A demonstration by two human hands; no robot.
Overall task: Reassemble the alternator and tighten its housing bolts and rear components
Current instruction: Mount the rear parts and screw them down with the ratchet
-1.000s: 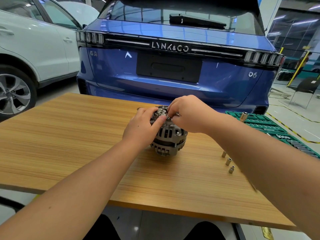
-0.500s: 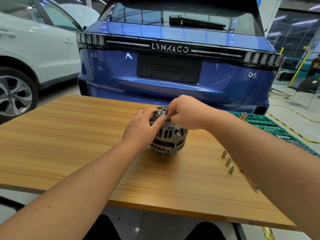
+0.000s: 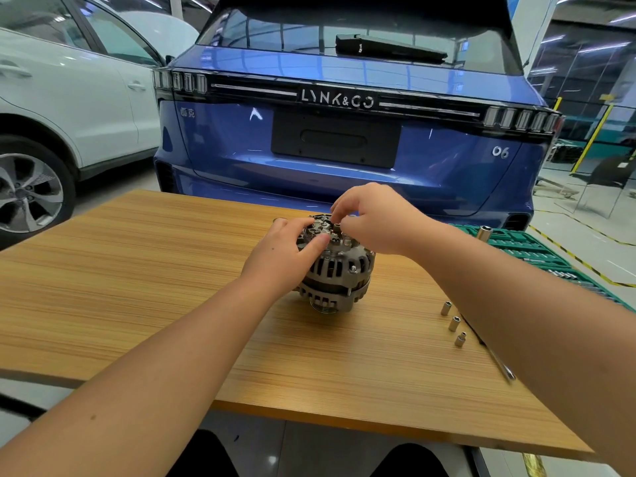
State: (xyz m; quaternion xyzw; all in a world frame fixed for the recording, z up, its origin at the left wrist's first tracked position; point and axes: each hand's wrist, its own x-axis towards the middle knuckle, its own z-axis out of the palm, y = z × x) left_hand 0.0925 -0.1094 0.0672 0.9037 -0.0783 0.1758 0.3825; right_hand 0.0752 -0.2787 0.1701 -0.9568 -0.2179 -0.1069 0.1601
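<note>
Item: alternator, one, standing pulley end down near the middle of the table, rear face up.

Left hand: one, fingers wrapped round the left side of the housing, thumb pressed on the upper rim; steadies the unit.

Right hand: one, above the rear face, fingertips curled and drawn together over a small stud or fastener there. Whether they actually pinch it cannot be told at this size.

Step in hand, as judged: seating or hand-starting a rear component fastener, with the housing halves already joined. One housing bolt head shows on the near side; the others are out of sight.

Next move, as judged: finish the finger-start with the threads square, then take up a socket of matching size and a driver to tighten. The left hand should keep bracing the body against turning.

Sockets: three, loose, upright, in a short row on the table right of the alternator, well apart from it.

Rod-like tool: one, lying beside the sockets, mostly hidden by the right forearm; type not clear.

Socket tray: one, green, at the table's far right edge, one socket upright on it.

Cars: two, blue car behind the table, white car at left.
</note>
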